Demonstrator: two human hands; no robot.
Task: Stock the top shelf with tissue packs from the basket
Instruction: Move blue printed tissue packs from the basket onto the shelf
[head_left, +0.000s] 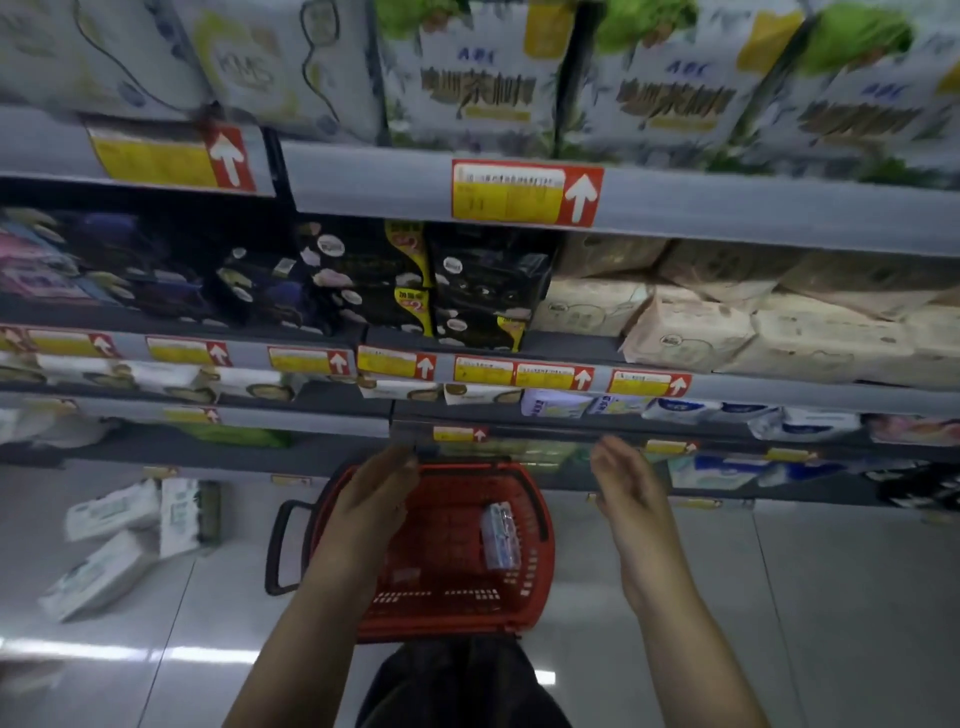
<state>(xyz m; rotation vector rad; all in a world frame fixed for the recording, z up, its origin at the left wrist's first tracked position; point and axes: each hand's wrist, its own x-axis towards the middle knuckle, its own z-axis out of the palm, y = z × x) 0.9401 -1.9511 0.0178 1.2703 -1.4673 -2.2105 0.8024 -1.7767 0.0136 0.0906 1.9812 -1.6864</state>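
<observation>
Tissue pack (500, 535) alone in basket (543, 577), right side; left hand (371, 499), right hand (626, 493) both slack, empty; reach down, clasp broad sides, lift level to top shelf (727, 208)

Dim, bluish indoor light. Motion blur softens the whole frame, worst along the top shelf (727, 205) at the upper edge. The wide lens bows straight lines. White glare streaks the glossy floor (156, 652), lower left.

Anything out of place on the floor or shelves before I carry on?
Yes. Several white tissue packs lie scattered on the floor left of the red basket, at mixed angles. The beige packs on the second shelf at right sit tilted and jumbled.
</observation>
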